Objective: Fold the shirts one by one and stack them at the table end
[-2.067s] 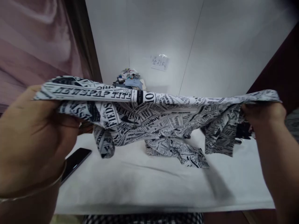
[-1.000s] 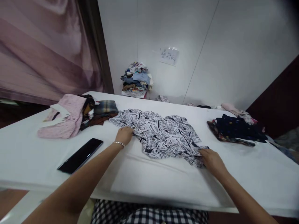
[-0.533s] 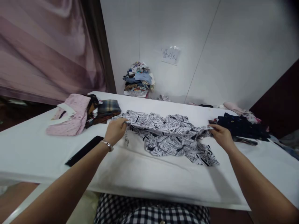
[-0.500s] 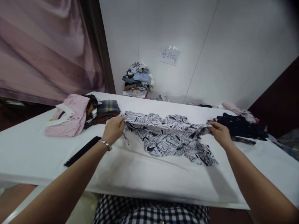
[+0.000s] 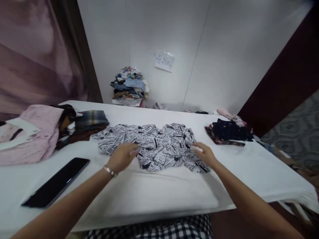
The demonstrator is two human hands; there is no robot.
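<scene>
A black-and-white newspaper-print shirt (image 5: 159,146) lies spread and wrinkled on the white table. Over its lower left part is my left hand (image 5: 124,156), a bracelet on the wrist, with loosely bent fingers and the thumb apart. My right hand (image 5: 204,154) is at the shirt's right side, its fingers stretched inward and slightly spread. Neither hand grips the fabric; whether the fingertips touch it is hard to tell. To the left of my left arm rests a black phone-like slab (image 5: 57,182).
A pink shirt with a white collar (image 5: 46,132) and a folded plaid garment (image 5: 91,120) lie at the left. Dark folded clothes (image 5: 230,130) sit at the right. At the back stands a tall clothes pile (image 5: 130,87), below a paper sign (image 5: 164,61) on the wall.
The shirt's stretched upper edge has been let go, and the shirt now lies flatter on the table. Both hands have moved inward and toward me. The view has turned right.
</scene>
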